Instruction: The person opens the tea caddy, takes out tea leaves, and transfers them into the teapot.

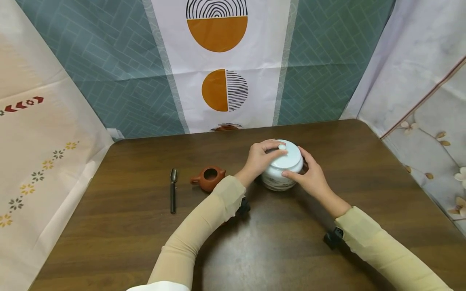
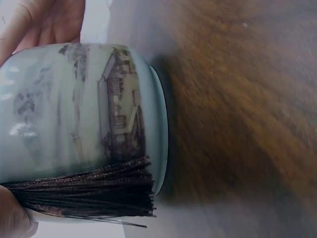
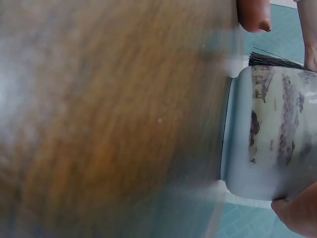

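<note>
A white lidded porcelain jar (image 1: 278,180) with a painted landscape stands on the table, right of centre in the head view. My left hand (image 1: 259,159) reaches over its lid (image 1: 289,160), thumb and fingers pinching the small knob (image 1: 282,147). With thumb and fingers spread round the jar's right side, my right hand (image 1: 312,174) grips the body. A dark tassel (image 2: 94,191) hangs down the jar's wall in the left wrist view. In the right wrist view, the thumb (image 3: 299,210) presses against the lower side of the jar.
To the left of the jar sits a small brown clay teapot (image 1: 214,186) without its lid. Farther left lies a scoop (image 1: 172,194) with a dark handle. The wooden table (image 1: 138,238) ends at patterned cloth (image 1: 138,97) at the back.
</note>
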Demonstrator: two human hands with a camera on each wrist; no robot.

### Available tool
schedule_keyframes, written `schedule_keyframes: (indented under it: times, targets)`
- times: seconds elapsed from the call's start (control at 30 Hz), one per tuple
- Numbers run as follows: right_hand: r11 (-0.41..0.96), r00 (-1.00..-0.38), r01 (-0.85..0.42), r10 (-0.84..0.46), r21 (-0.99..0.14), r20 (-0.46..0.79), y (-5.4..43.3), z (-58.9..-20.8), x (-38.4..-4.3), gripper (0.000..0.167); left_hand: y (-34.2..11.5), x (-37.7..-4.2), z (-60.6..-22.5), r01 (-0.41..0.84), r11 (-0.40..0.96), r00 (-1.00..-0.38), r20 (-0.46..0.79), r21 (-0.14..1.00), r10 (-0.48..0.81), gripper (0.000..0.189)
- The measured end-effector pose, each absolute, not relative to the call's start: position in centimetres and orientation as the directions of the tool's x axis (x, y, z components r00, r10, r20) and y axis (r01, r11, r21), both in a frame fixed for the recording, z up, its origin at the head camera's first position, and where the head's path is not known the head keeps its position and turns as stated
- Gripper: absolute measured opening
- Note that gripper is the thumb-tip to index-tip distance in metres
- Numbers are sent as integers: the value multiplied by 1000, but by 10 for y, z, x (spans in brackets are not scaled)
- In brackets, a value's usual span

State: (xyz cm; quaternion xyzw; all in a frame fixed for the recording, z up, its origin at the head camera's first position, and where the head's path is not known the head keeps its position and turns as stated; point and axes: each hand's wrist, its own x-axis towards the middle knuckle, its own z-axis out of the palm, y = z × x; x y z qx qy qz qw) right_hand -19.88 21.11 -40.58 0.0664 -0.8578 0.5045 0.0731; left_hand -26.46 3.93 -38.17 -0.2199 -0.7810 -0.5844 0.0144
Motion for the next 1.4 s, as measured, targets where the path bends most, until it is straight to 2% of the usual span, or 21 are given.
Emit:
schedule_keyframes:
  times: [0.13, 0.27, 0.4, 0.83, 0.93, 1.17, 1.4]
  targets:
    - [491, -981, -184, -37, -851, 191, 212, -407, -199, 90, 41, -264, -385, 437, 231, -878, 358, 869, 318, 24]
    - [497, -983, -176, -36, -850, 182, 212, -407, -200, 89, 42, -264, -389, 589, 237, -799, 513, 772, 313, 22]
    - [491, -983, -177, -45, -853, 178, 213, -406, -201, 88, 43, -265, -392, 669, 231, -739, 603, 706, 300, 19]
    - [492, -979, -199, -53, -848, 199, 212, -406, -199, 88, 44, -266, -391, 625, 224, -777, 569, 748, 269, 21]
    - [488, -978, -201, -56, -849, 200, 211, -408, -199, 88, 43, -265, -394, 643, 212, -763, 593, 736, 258, 21]
    - [477, -982, -176, -30, -861, 184, 214, -411, -196, 88, 46, -262, -402, 740, 143, -670, 705, 657, 232, 17]
    - [472, -981, -181, -23, -863, 194, 212, -410, -201, 89, 47, -267, -398, 714, 85, -698, 696, 695, 169, 19]
